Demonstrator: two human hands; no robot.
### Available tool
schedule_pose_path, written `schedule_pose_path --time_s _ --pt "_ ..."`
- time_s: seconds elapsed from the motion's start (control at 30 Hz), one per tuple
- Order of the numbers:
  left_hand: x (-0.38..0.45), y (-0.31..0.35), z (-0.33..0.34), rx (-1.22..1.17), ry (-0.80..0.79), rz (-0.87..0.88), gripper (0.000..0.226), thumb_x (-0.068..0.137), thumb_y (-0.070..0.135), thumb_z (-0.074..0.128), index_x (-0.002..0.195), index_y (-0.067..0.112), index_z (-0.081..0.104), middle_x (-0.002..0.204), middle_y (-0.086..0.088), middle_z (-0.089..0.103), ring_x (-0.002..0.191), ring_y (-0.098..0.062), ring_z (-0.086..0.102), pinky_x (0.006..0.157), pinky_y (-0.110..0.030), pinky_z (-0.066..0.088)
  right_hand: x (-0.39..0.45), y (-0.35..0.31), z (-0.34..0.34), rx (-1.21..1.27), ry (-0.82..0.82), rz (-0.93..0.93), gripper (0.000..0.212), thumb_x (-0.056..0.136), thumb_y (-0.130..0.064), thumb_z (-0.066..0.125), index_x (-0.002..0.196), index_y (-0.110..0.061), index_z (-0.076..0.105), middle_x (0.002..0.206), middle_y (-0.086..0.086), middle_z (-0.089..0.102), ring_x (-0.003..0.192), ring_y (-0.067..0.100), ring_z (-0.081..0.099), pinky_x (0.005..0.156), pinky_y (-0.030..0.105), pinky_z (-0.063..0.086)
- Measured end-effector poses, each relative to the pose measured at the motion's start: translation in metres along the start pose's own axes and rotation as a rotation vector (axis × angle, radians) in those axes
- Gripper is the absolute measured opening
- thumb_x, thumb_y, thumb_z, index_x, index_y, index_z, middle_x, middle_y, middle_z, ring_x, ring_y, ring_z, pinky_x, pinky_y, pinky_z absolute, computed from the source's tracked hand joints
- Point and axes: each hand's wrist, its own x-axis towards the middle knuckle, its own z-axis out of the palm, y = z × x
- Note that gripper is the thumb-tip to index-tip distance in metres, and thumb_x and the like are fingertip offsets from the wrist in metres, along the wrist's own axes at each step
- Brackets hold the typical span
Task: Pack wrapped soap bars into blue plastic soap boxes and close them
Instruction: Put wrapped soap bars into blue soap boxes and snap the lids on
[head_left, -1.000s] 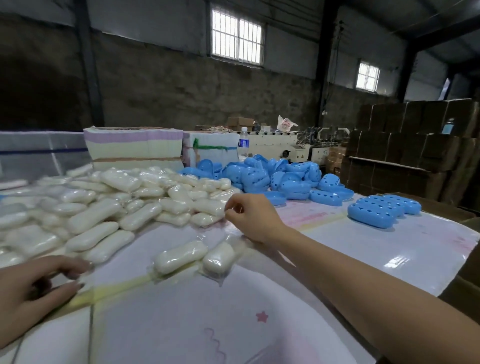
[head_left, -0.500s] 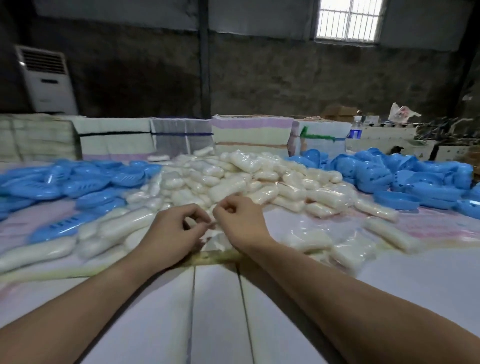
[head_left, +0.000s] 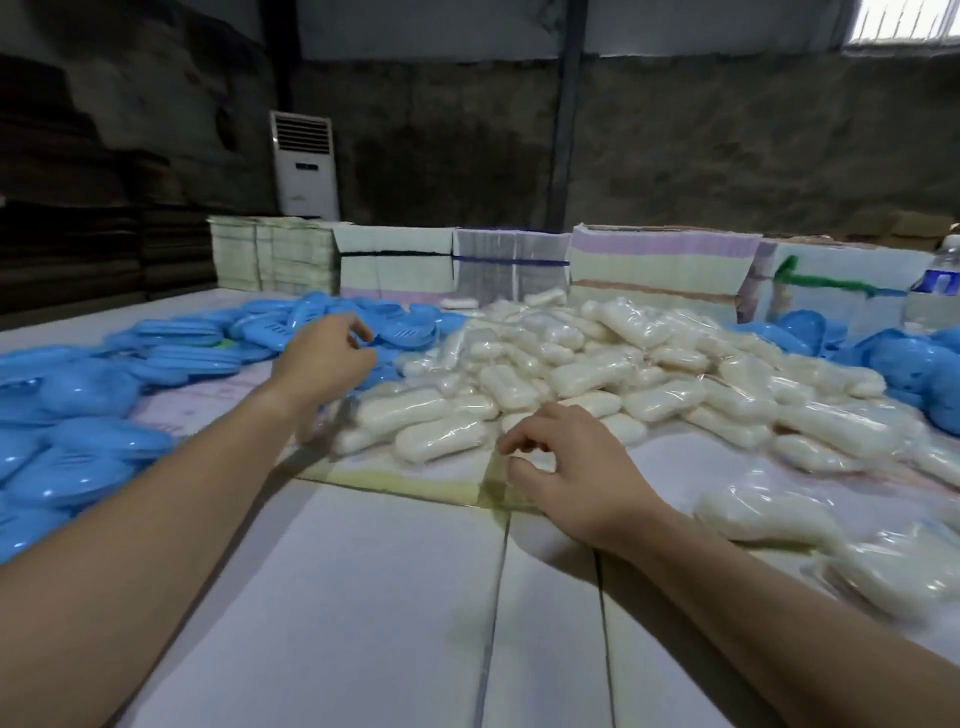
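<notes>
Half a second ago your hands met at the near edge of the soap pile. Now your left hand (head_left: 324, 358) has reached out over the blue soap boxes (head_left: 176, 338), while your right hand (head_left: 566, 467) has dropped toward the tabletop (head_left: 363, 597), fingers loosely curled.

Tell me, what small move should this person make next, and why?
Probably extend the left hand a little farther and pick one blue soap box from the pile. It hovers over the boxes with curled fingers holding nothing, while the right hand rests at the edge of the wrapped soap bars.
</notes>
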Motion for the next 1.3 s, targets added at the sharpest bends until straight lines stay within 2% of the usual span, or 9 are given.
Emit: schedule_pose_path --time_s 0.1,0.2,0.33,0.53,0.73,0.9,1.07,1.2,1.3 --pt "0.014 -0.05 0.0 0.258 -0.212 -0.095 0.03 0.088 0.037 0.068 0.116 0.026 0.063 0.117 -0.004 0.067 0.107 -0.027 0.059 0.091 -0.038 0.05 0.0 0.002 0.0 0.022 -0.008 -0.004 0.015 0.087 -0.027 0.062 0.099 -0.03 0.07 0.094 -0.016 0.054 0.101 0.007 0.046 0.088 0.019 0.034" --pt "0.022 -0.07 -0.007 0.192 -0.316 -0.174 0.038 0.081 0.054 0.075 0.105 0.028 0.062 0.116 -0.001 0.063 0.102 -0.022 0.056 0.085 -0.033 0.043 0.002 0.001 0.003 0.011 -0.022 -0.027 0.014 0.087 -0.028 0.062 0.098 -0.031 0.07 0.093 -0.019 0.053 0.103 0.007 0.045 0.09 0.021 0.035" --pt "0.033 -0.069 -0.013 0.255 -0.404 -0.166 0.052 0.079 0.05 0.077 0.122 0.031 0.056 0.121 0.001 0.053 0.105 -0.021 0.05 0.086 -0.032 0.038 0.003 0.0 0.005 0.009 -0.029 -0.041 0.013 0.086 -0.028 0.063 0.095 -0.033 0.069 0.091 -0.022 0.051 0.103 0.006 0.045 0.091 0.022 0.037" --pt "0.031 -0.05 -0.023 0.579 -0.185 0.028 0.074 0.073 0.066 0.068 0.138 0.036 0.048 0.124 0.003 0.062 0.114 -0.024 0.056 0.084 -0.038 0.046 0.003 0.005 0.003 0.02 -0.012 -0.02 0.012 0.085 -0.029 0.064 0.094 -0.035 0.069 0.091 -0.022 0.053 0.099 0.005 0.046 0.085 0.017 0.033" --pt "0.002 0.008 -0.016 0.02 -0.067 0.219 0.083 0.072 0.046 0.075 0.145 0.042 0.036 0.125 0.003 0.052 0.115 -0.022 0.054 0.092 -0.042 0.048 0.006 0.006 -0.001 0.082 0.03 0.035 0.019 0.084 -0.02 0.064 0.085 -0.039 0.066 0.091 -0.015 0.058 0.094 0.004 0.05 0.08 0.011 0.034" --pt "-0.044 0.07 -0.008 -0.353 -0.095 0.349 0.062 0.057 0.059 0.066 0.115 0.058 0.045 0.108 0.02 0.056 0.095 0.0 0.058 0.073 -0.021 0.044 0.005 0.013 -0.016 0.24 0.27 0.169 0.02 0.082 -0.015 0.064 0.08 -0.034 0.069 0.086 -0.013 0.061 0.087 0.004 0.056 0.079 0.029 0.047" --pt "-0.087 0.111 0.01 -0.698 -0.253 0.377 0.052 0.056 0.057 0.074 0.101 0.056 0.049 0.103 0.016 0.062 0.095 0.001 0.063 0.075 -0.02 0.05 0.007 0.032 -0.039 0.235 0.463 0.265 0.017 0.081 -0.016 0.061 0.081 -0.032 0.07 0.085 -0.014 0.066 0.082 0.0 0.057 0.073 0.02 0.043" --pt "-0.118 0.105 0.037 -0.697 -0.523 0.401 0.053 0.061 0.047 0.079 0.104 0.046 0.046 0.105 0.01 0.059 0.08 0.007 0.06 0.069 -0.014 0.05 0.006 0.055 -0.056 0.152 0.5 0.396 0.015 0.081 -0.021 0.06 0.088 -0.029 0.071 0.079 -0.014 0.066 0.079 0.004 0.059 0.066 0.019 0.04" --pt "-0.129 0.095 0.049 -0.574 -0.605 0.476 0.059 0.066 0.038 0.082 0.107 0.043 0.04 0.105 0.012 0.059 0.083 0.004 0.058 0.071 -0.014 0.049 0.004 0.068 -0.059 -0.053 0.329 0.42 0.02 0.082 -0.024 0.061 0.1 -0.03 0.066 0.076 -0.012 0.063 0.074 0.003 0.057 0.056 0.01 0.035"
